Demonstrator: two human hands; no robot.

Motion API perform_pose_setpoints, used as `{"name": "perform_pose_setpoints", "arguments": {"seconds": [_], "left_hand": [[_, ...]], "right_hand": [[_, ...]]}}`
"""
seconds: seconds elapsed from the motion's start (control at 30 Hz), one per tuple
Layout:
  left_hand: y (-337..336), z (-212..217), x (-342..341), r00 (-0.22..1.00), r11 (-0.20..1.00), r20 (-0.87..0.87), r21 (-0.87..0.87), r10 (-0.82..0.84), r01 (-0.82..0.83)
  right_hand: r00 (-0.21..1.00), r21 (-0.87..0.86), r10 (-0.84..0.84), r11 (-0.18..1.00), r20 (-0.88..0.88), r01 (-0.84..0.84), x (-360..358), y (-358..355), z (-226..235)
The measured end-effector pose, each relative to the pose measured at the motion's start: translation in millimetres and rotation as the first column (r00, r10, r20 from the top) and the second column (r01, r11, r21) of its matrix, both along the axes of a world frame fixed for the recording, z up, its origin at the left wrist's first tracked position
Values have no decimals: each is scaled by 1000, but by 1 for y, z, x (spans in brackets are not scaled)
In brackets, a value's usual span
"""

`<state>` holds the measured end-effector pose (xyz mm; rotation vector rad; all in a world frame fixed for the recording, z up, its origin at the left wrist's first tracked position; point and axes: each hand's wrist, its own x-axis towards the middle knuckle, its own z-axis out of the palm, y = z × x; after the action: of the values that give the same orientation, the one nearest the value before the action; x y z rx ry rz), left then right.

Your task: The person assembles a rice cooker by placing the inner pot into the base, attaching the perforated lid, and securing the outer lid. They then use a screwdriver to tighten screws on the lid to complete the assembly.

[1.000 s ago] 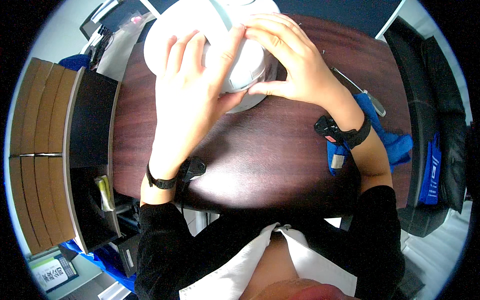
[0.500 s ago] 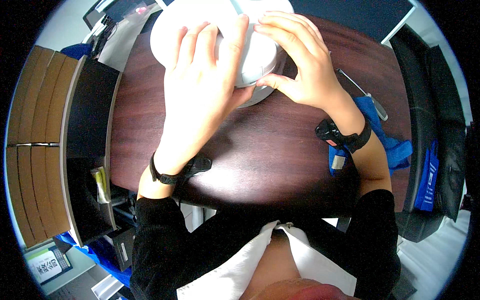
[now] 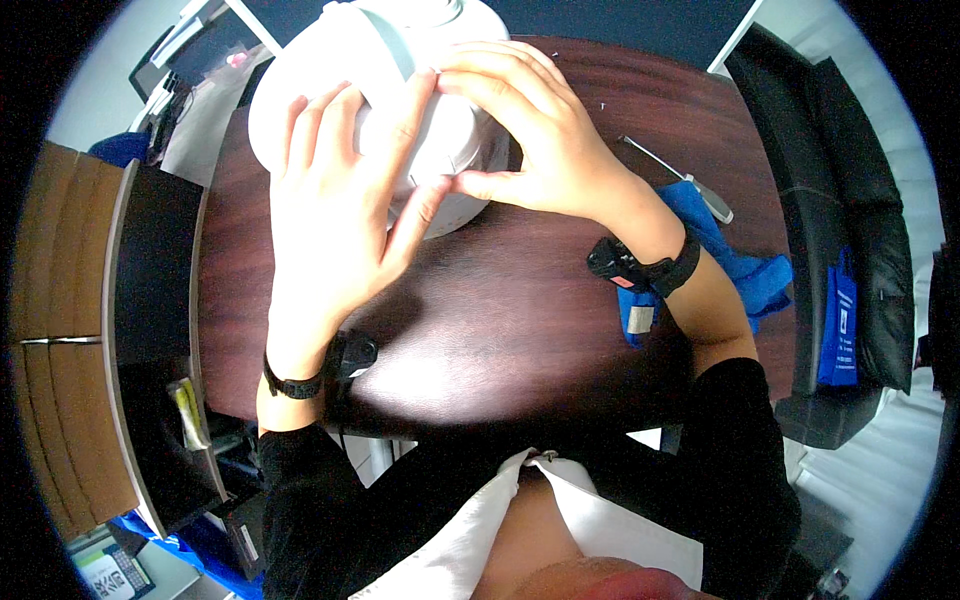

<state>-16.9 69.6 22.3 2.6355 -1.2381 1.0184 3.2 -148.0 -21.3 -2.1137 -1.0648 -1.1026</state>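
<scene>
A rounded white appliance [image 3: 290, 75] with a pale carrying handle [image 3: 385, 38] across its top stands at the table's far left; its exact kind I cannot make out. My left hand [image 3: 335, 200] lies on it with the fingers stretched over the top and the thumb at its front edge. From the right, my right hand [image 3: 535, 135] curves over the same front part, fingertips on top and thumb at the front edge. The two thumbs nearly meet there. Part of the appliance is hidden under my hands.
On the dark wooden table [image 3: 520, 300], right of my hands, a screwdriver [image 3: 710, 200] lies by a blue cloth [image 3: 765, 285]. Small screws [image 3: 603, 105] lie farther back. A black seat [image 3: 845, 190] stands at the right, a shelf unit [image 3: 150, 270] at the left.
The whole view has shifted, so the table and appliance sit farther left. My left thumb has swung away from beneath the front edge to point up at it. Both hands stay on the appliance.
</scene>
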Motion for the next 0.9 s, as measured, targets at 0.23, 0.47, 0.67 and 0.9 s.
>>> {"name": "perform_pose_setpoints", "arguments": {"seconds": [0.23,0.47,0.67,0.9], "left_hand": [[-1,0,-5,1000,1000,-21,10,20,-20],[-2,0,-2,1000,999,-27,-34,-9,8],[4,4,-6,1000,1000,-27,-28,7,-8],[1,-1,-5,999,1000,-25,-22,-22,21]], "right_hand": [[1000,14,-6,1000,20,5,0,1,-2],[998,34,31,999,-57,-29,-5,0,7],[834,197,-36,965,-551,172,19,-59,25],[314,-31,-296,770,-902,637,94,-177,-93]]}}
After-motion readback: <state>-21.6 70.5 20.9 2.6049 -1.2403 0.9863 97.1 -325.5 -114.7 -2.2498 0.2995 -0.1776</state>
